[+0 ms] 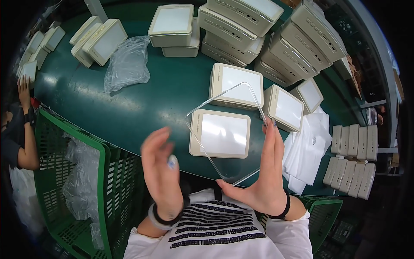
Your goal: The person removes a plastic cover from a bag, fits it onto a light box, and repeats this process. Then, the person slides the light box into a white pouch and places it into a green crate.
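My right hand (268, 170) grips a clear plastic cover (233, 171) by its right edge, between the thumb and the raised fingers. The cover is see-through, roughly rectangular with rounded corners, and tilted above the table edge. Behind it on the table lies a beige box-shaped device (225, 134) with a pale, shiny panel facing up. My left hand (161, 170) is raised to the left of the cover, apart from it. Its fingers are slightly blurred and spread from the thumb, with nothing in them.
Similar devices stand in stacks (230, 30) at the back and in rows (354, 142) at the right. White bags (304, 149) and a clear plastic bag (128, 64) lie on the green table (168, 90). A green crate (103, 172) holds plastic bags; another person's arm (28, 138) is far left.
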A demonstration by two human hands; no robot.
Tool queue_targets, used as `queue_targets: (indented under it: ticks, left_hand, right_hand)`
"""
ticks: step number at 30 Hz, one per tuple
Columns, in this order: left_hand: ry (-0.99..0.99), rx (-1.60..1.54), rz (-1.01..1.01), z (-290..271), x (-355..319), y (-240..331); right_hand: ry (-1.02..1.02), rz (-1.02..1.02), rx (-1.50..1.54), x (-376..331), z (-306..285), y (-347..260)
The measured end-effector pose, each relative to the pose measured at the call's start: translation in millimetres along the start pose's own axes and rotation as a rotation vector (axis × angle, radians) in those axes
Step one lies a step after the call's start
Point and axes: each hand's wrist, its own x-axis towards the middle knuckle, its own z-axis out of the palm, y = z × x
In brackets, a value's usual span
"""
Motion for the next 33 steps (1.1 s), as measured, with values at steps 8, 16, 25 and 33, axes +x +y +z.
queue_targets:
  ticks: [8,16,25,33]
  left_hand:
    - [-0.038,1.183,0.729,7.4,-12.9,-9.4]
    - [-0.158,1.068,0.825,-17.8,-26.7,-6.4]
    - [-0.569,1.440,-0.093,-106.2,-51.3,2.0]
    - [-0.546,1.202,-0.184,-66.7,-20.1,17.8]
  right_hand:
    - [0.039,0.018,-0.001,-2.2,3.9,2.0]
    - [0.064,0.022,0.018,-3.7,1.3,7.6]
    - [-0.346,-0.234,0.146,13.1,0.1,84.7]
    - [-0.458,-0.347,0.144,43.9,7.8,95.0]
